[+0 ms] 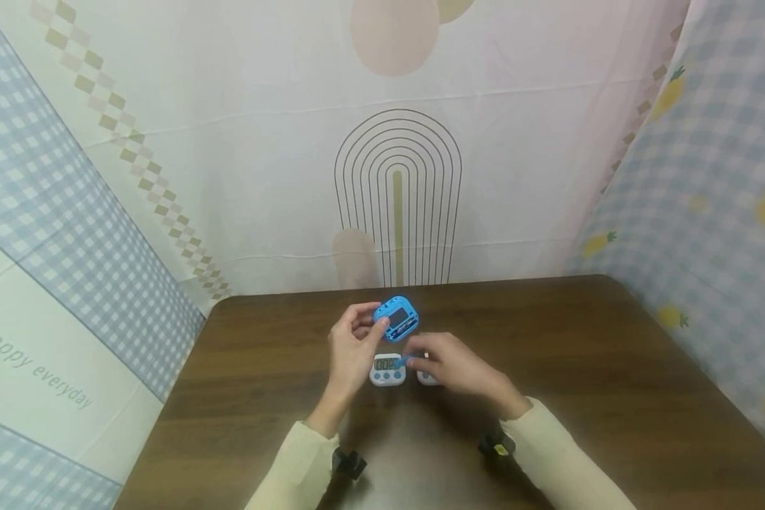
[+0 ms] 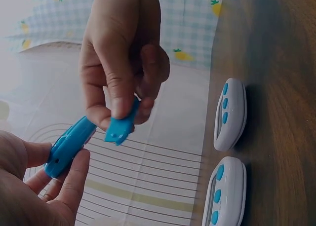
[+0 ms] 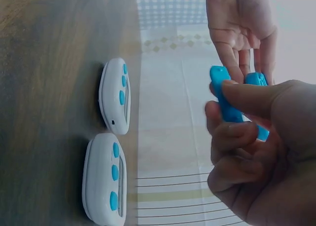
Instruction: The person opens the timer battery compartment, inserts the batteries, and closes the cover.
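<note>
My left hand (image 1: pixel 352 347) holds a blue timer (image 1: pixel 397 317) above the table, thumb on one face and fingers behind. That rounded-square body turns a face with a dark rectangle and a narrow recess to the head camera. Just to the right and lower, my right hand (image 1: pixel 452 361) pinches a small, flat blue plastic cover (image 2: pixel 120 130) between thumb and fingers. A gap separates cover and timer in the left wrist view. Below the hands, a white timer (image 1: pixel 387 380) with a digit display and blue buttons lies on the table. My right hand partly hides a second white timer (image 1: pixel 428 379).
The brown wooden table (image 1: pixel 261 425) ends at a patterned cloth backdrop (image 1: pixel 280 177). Blue checked cloth (image 1: pixel 57 163) hangs along the left side, and another checked cloth with pineapples (image 1: pixel 707 234) hangs on the right. Dark wrist-worn devices (image 1: pixel 349 464) sit under both sleeves.
</note>
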A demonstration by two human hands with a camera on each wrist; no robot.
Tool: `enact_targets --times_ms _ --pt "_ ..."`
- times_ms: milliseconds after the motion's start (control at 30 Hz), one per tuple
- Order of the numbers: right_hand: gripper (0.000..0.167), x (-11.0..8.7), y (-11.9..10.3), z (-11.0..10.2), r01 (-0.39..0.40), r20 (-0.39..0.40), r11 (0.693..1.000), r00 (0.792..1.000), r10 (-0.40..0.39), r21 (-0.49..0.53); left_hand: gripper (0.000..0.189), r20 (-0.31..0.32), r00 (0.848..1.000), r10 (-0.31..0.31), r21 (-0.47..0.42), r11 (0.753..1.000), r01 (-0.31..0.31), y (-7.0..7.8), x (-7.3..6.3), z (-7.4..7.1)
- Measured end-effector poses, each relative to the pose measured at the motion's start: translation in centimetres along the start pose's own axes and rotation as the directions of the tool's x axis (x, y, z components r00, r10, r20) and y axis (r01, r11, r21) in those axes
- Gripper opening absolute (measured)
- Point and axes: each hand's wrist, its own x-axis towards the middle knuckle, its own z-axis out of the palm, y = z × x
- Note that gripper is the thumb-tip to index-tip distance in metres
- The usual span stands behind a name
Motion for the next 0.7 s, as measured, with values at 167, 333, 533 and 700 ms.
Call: enact_targets --times_ms 167,333,533,700 --pt "0.011 0.04 0.30 -0.33 -0.033 -0.081 0.991 0.996 0.043 0.129 0.028 0.002 1.000 -0.009 0.001 1.000 0.009 -0.01 0.01 -0.03" --pt "0.012 -0.08 0.14 -0.63 -0.094 -0.145 0.956 0.980 0.139 0.277 0.029 0.007 1.000 0.000 0.001 1.000 0.000 -0.04 -0.09 0.05" --pt "0.024 -0.09 0.02 -0.82 -0.204 -0.154 0.868 0.941 0.302 0.452 0.029 0.022 1.000 -0.008 -0.010 1.000 0.008 -0.04 -0.15 0.21" --pt "0.028 0.08 0.26 -0.99 -0.270 -0.110 0.796 0.916 0.386 0.542 0.028 0.020 1.000 -0.010 -0.010 1.000 0.010 -0.05 -0.21 0.30"
